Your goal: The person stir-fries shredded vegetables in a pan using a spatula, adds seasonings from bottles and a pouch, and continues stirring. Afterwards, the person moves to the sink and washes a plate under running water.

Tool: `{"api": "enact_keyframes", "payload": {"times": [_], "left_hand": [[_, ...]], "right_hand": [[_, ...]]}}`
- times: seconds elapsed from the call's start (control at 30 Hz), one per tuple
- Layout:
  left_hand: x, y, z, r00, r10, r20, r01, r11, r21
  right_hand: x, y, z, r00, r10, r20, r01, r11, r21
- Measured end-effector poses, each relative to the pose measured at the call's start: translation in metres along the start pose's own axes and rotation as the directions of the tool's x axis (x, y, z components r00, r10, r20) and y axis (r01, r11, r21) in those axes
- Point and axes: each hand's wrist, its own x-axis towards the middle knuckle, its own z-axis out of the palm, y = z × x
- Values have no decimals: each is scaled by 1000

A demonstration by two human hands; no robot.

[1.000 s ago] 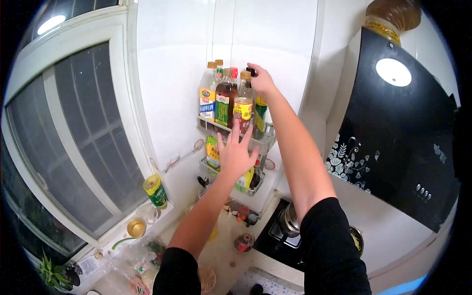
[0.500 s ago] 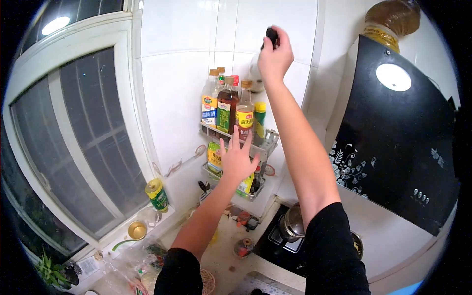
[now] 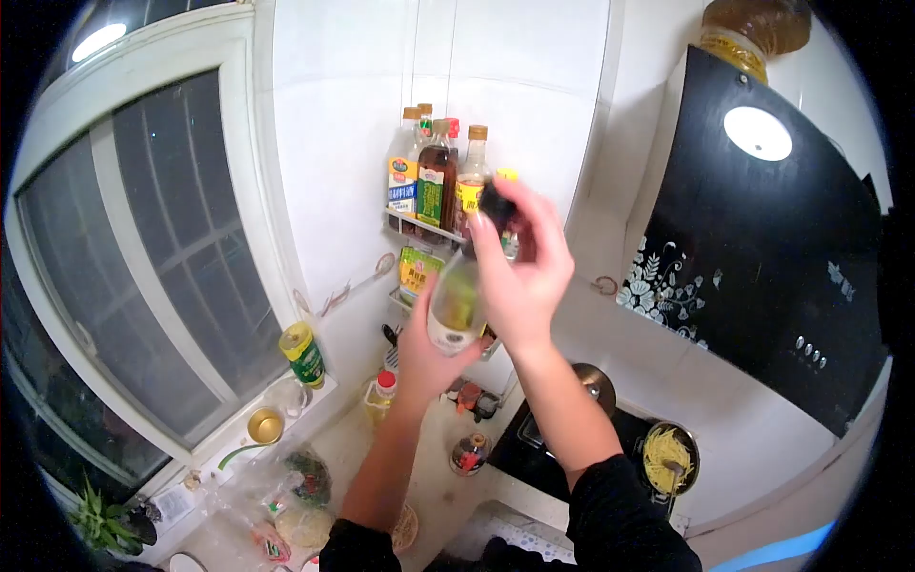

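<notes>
A clear glass bottle (image 3: 457, 310) with a pale label near its base is tilted between my hands, in front of the corner rack. My left hand (image 3: 429, 343) is wrapped round its lower body. My right hand (image 3: 524, 267) is closed on the black cap (image 3: 497, 204) at its top. Blur hides whether the cap is loose or still on the neck. Behind them, a brown sauce bottle (image 3: 434, 186) and a yellow-labelled bottle (image 3: 472, 186) stand on the upper shelf of the rack. A yellow-green packet (image 3: 417, 270) sits on the shelf below.
Right of the counter, a pan of yellow strips (image 3: 667, 459) and a lidded pot (image 3: 593, 389) stand on the black hob. The range hood (image 3: 753, 248) juts out above. A green can (image 3: 303, 355) stands on the windowsill. Plastic bags (image 3: 286, 505) lie on the counter.
My right hand has come down from high by the wall, bringing the bottle by its black top. My left hand has gone from open fingers to gripping the bottle's lower body.
</notes>
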Motion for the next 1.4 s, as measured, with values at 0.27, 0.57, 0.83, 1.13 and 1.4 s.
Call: {"api": "enact_keyframes", "payload": {"times": [0.27, 0.57, 0.83, 1.13, 1.4], "left_hand": [[-134, -45, 8, 827, -255, 501, 399, 894, -203], [-225, -50, 68, 515, -238, 823, 610, 777, -157], [-297, -29, 168, 388, -197, 900, 611, 786, -91], [-390, -4, 303, 263, -224, 938, 444, 892, 89], [-398, 57, 381, 441, -365, 820, 457, 878, 145]], "right_hand": [[-74, -14, -126, 819, 414, 396, -299, 899, -321], [-117, -58, -268, 624, 652, 430, -187, 659, -729], [-162, -87, -407, 746, 639, 188, -263, 542, -799], [-181, -112, -616, 153, 987, -45, -987, 151, -49], [-278, -97, -725, 505, 799, -327, -682, 137, -718]]}}
